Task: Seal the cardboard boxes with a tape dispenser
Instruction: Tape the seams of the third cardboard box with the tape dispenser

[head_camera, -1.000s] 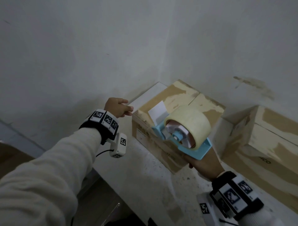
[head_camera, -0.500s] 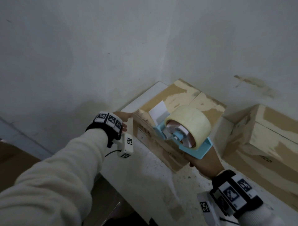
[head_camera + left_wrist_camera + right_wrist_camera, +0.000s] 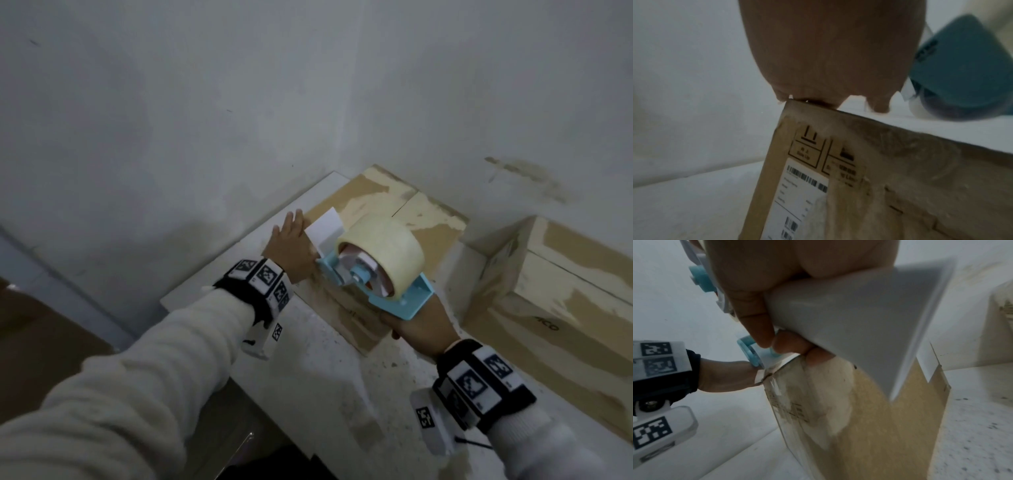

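Note:
A worn cardboard box (image 3: 428,219) sits on the white counter in the wall corner, its top flaps meeting in a seam. My left hand (image 3: 289,240) lies flat on the box's near left corner, fingers straight; in the left wrist view the palm (image 3: 818,56) rests on the box edge (image 3: 879,178). My right hand (image 3: 418,325) grips the handle of a light blue tape dispenser (image 3: 407,301) carrying a cream tape roll (image 3: 383,253), held over the box's near edge. In the right wrist view my fingers (image 3: 756,321) wrap the pale handle (image 3: 859,321).
A second cardboard box (image 3: 565,291) stands to the right against the wall. The speckled white counter (image 3: 325,359) runs toward me, with its left edge dropping to a dark floor area. Grey walls close off the back and left.
My left hand has moved from beside the box's left corner up onto its top, fingers now spread flat. The dispenser and right hand have barely shifted.

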The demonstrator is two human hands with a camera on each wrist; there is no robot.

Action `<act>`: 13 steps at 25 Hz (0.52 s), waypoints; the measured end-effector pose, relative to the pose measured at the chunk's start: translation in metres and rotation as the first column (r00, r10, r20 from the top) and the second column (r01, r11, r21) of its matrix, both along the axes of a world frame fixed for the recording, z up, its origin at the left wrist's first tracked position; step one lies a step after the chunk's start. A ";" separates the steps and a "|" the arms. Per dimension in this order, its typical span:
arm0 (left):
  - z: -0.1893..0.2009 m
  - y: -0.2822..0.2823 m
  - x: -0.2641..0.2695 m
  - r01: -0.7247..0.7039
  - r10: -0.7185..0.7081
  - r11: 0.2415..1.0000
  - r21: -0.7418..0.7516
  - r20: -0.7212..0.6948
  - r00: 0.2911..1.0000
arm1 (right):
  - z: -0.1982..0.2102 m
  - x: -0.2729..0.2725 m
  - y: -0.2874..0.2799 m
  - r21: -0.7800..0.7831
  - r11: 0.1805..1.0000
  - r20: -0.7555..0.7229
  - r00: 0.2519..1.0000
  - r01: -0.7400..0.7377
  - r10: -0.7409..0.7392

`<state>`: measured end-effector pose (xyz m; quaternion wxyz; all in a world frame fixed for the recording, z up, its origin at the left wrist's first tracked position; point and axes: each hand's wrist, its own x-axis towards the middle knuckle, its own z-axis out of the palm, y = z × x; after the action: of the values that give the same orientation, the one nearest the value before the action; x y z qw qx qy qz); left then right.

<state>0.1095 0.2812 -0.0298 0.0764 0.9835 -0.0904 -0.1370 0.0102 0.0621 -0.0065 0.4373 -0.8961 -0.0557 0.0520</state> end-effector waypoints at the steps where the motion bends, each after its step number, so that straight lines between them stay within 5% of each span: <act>1: -0.004 0.000 0.003 -0.034 0.034 0.999 0.029 -0.004 0.999 | 0.006 0.001 0.002 0.009 1.000 -0.002 1.000 -0.011 0.011; 13: 0.004 -0.009 -0.006 -0.135 0.135 0.990 0.024 0.008 0.991 | 0.033 -0.075 -0.082 -0.050 0.998 -0.221 0.974 0.035 -0.045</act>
<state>0.1039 0.2726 -0.0261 0.0734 0.9886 -0.0220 -0.1293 -0.0649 -0.0203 0.0264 0.4210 -0.8954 0.0127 0.1444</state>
